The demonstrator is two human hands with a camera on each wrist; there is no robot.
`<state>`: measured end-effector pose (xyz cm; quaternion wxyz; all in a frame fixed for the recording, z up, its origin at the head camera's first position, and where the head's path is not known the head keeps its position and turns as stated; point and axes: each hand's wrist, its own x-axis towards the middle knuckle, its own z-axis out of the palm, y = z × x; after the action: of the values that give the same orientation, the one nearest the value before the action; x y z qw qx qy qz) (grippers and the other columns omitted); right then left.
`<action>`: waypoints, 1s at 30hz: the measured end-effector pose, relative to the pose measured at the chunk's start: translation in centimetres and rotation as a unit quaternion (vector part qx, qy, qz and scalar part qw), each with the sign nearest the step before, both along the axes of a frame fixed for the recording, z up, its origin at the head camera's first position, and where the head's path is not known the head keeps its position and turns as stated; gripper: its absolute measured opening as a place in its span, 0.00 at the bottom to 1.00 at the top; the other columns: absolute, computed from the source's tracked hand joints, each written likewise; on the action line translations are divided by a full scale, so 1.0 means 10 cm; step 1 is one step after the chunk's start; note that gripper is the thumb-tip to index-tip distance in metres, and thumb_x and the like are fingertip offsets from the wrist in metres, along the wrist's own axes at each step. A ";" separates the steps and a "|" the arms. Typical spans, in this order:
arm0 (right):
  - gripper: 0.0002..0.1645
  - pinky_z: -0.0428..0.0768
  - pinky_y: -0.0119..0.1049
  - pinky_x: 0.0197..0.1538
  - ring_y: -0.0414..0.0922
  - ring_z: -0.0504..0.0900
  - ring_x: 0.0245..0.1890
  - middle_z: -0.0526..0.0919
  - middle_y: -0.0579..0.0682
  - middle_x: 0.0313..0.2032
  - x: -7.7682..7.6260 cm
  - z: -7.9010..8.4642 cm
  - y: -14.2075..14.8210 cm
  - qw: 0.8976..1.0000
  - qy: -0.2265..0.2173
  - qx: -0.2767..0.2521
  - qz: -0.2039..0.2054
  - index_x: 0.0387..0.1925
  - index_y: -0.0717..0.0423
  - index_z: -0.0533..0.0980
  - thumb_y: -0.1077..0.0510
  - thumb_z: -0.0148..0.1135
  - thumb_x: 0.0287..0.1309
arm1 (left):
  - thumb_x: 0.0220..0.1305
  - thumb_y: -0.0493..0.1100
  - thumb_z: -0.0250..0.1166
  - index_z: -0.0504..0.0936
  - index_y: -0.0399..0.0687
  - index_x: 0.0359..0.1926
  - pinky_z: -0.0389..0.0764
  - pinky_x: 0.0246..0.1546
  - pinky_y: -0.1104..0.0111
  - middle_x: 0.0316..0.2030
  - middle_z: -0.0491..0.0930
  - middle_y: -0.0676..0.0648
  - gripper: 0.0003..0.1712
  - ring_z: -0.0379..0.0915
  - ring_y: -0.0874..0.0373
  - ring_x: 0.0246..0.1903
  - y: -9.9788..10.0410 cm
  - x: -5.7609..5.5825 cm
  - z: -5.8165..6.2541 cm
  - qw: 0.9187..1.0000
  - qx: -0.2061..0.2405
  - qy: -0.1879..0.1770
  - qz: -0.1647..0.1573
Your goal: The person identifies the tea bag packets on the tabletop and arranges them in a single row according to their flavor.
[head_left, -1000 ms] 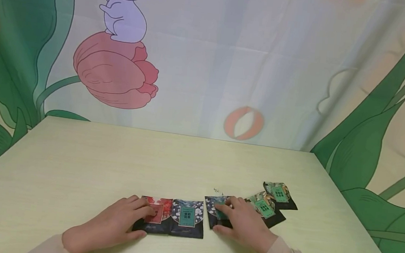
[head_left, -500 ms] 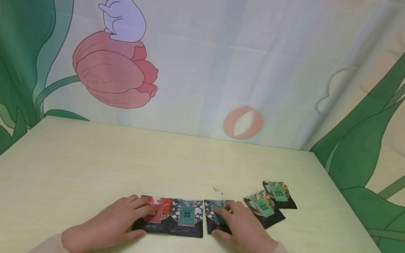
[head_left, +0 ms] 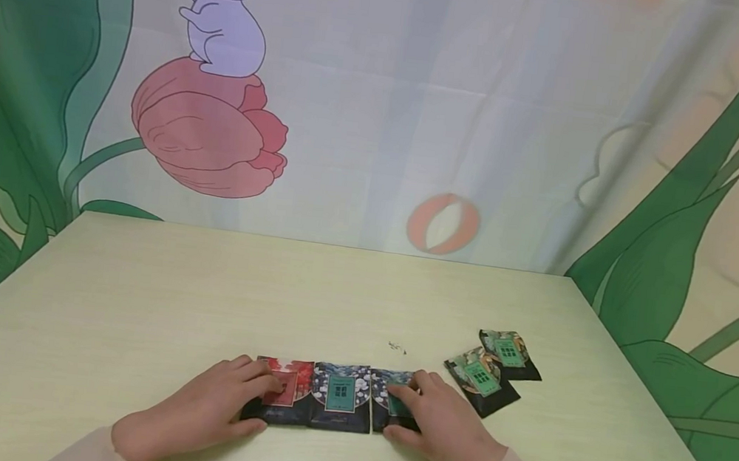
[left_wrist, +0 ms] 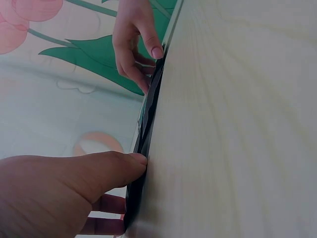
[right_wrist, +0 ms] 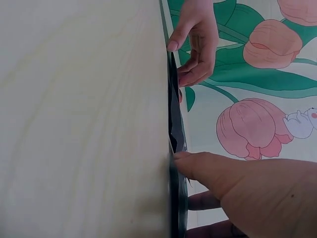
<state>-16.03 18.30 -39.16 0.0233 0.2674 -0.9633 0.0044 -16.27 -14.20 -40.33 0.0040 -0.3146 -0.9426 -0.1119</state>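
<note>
Flat sachets lie in a row on the table in the head view. My left hand [head_left: 206, 404] holds the red-topped sachet [head_left: 288, 378] at the row's left end, fingers over its top and thumb at its near edge. A blue floral sachet [head_left: 341, 398] with a green label sits in the middle against it. My right hand [head_left: 447, 427] holds another blue floral sachet [head_left: 382, 402] at the right end, its right part hidden by the fingers. Only a thin gap separates these two blue ones. Both wrist views show the thumb [left_wrist: 131, 161] and the thumb [right_wrist: 190, 163] touching dark sachet edges.
To the right, a green-labelled sachet [head_left: 485, 383] lies tilted, overlapping a second similar sachet [head_left: 510, 354] behind it. Small dark specks [head_left: 397, 347] mark the pale table [head_left: 237, 284] above the row. A printed curtain [head_left: 354, 110] hangs behind the table's far edge.
The right hand has turned its sachet straight and brought it left and nearer, level with the row, narrowing the gap. The left hand has stayed in place.
</note>
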 end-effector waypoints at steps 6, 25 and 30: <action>0.35 0.78 0.38 0.44 0.40 0.73 0.38 0.76 0.47 0.40 0.01 0.01 0.00 1.000 0.004 0.002 0.002 0.57 0.49 0.76 0.35 0.63 0.54 | 0.53 0.56 0.71 0.79 0.56 0.53 0.76 0.52 0.56 0.50 0.77 0.53 0.26 0.70 0.57 0.49 0.00 0.00 0.00 1.000 0.001 0.007 -0.004; 0.29 0.81 0.40 0.39 0.44 0.80 0.41 0.80 0.48 0.45 -0.04 0.10 0.04 0.999 -0.025 -0.021 -0.005 0.55 0.49 0.77 0.39 0.63 0.56 | 0.54 0.56 0.71 0.79 0.56 0.52 0.76 0.52 0.57 0.50 0.77 0.53 0.26 0.70 0.57 0.48 0.00 0.00 -0.01 1.000 0.000 0.010 -0.005; 0.28 0.81 0.41 0.40 0.43 0.80 0.39 0.80 0.48 0.44 -0.07 0.14 0.07 1.000 -0.018 -0.021 -0.014 0.54 0.49 0.78 0.40 0.65 0.55 | 0.54 0.56 0.71 0.79 0.56 0.52 0.76 0.50 0.58 0.50 0.77 0.53 0.25 0.69 0.58 0.47 0.00 0.00 -0.01 1.000 0.002 0.016 -0.008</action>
<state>-16.71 19.02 -37.72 0.0118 0.2534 -0.9669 0.0287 -16.25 -14.23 -40.38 0.0192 -0.3235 -0.9398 -0.1085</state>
